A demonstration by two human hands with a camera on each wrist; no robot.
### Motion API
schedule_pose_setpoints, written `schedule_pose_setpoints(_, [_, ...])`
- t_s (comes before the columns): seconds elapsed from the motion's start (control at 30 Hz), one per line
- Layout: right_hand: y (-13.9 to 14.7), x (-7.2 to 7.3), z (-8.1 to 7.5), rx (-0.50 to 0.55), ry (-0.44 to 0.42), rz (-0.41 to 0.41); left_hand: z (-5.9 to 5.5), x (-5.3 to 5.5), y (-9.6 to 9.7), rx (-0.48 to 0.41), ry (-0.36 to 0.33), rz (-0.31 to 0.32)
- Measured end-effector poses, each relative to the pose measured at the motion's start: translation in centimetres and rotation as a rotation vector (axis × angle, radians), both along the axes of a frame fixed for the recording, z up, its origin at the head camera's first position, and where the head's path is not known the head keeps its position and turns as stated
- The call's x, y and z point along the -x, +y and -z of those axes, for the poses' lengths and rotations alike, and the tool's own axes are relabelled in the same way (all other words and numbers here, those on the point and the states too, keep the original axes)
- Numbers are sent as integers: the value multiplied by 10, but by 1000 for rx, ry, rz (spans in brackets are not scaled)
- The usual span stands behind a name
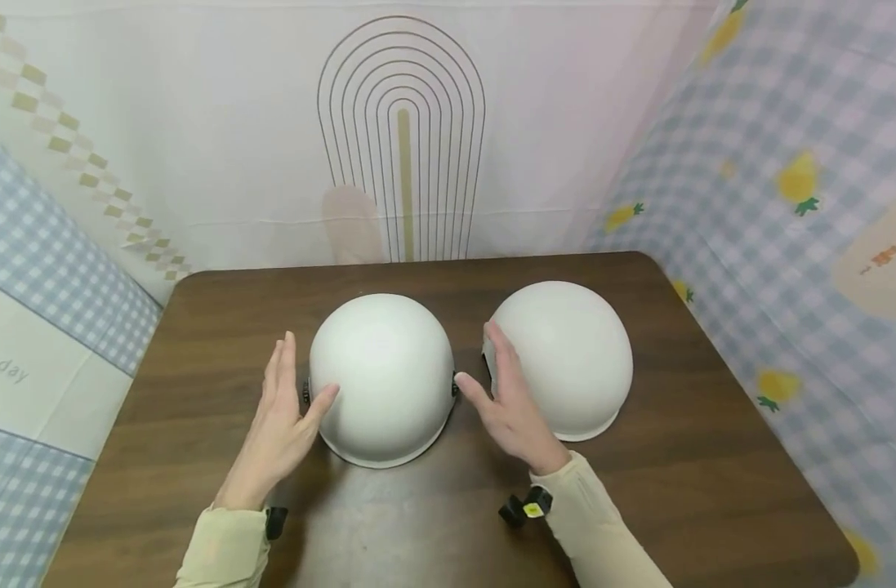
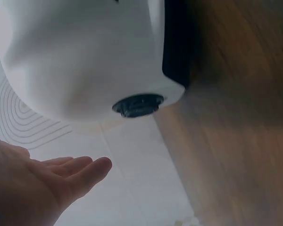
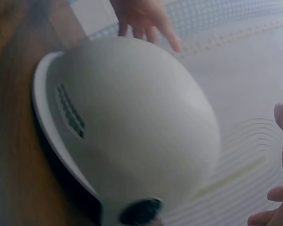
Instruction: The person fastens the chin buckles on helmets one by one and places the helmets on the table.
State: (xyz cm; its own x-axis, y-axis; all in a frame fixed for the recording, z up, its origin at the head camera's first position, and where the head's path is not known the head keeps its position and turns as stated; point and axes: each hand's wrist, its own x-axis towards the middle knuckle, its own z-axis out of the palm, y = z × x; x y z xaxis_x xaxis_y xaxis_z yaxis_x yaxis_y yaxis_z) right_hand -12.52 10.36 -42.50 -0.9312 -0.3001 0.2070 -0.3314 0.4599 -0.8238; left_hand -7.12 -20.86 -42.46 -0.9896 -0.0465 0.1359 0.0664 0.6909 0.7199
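Observation:
A white, smooth-domed helmet (image 1: 381,380) sits dome up on the wooden table, between the two hands. My left hand (image 1: 277,433) is at its left side, fingers straight and thumb spread, the thumb overlapping the shell in the head view. On the other side, my right hand (image 1: 517,420) has straight fingers too, its thumb tip close to the black side fitting (image 1: 455,384). Behind that hand stands a second white helmet (image 1: 576,359). The left wrist view shows a gap between hand and a round black fitting (image 2: 139,104). A slotted dark vent (image 3: 70,113) shows in the right wrist view.
The brown wooden table (image 1: 712,490) has rounded corners and meets a white patterned cloth (image 1: 234,122) at its back edge. Blue checked cloth (image 1: 771,269) hangs along the right side, with more at the left. Each wrist wears a black strap-on device (image 1: 539,498).

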Motion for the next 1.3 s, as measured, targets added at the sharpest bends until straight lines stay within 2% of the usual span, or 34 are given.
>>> schedule_pose_setpoints(0.17, [-14,4,11,47,-88,-30,1,5,7,-50,12,-9])
schedule_pose_setpoints(0.33, [-28,1,15,153,-174,-23,6,2,9,-60,-4,-18])
schedule_pose_setpoints(0.53, [-43,-3,16,142,-182,-19,11,-6,5,-44,-9,-38])
schedule_pose_setpoints(0.63, [-44,1,16,122,-176,-11,10,-1,8,-46,-1,-26])
schedule_pose_setpoints(0.8, [-43,8,15,77,-172,4,7,15,20,-33,15,12])
schedule_pose_setpoints(0.93, [-44,9,19,72,-182,29,6,22,26,-11,24,28])
schedule_pose_setpoints(1.07, [-43,10,20,66,-189,53,9,25,30,14,26,45])
schedule_pose_setpoints(1.3, [-53,11,21,41,-197,24,7,23,25,54,42,29])
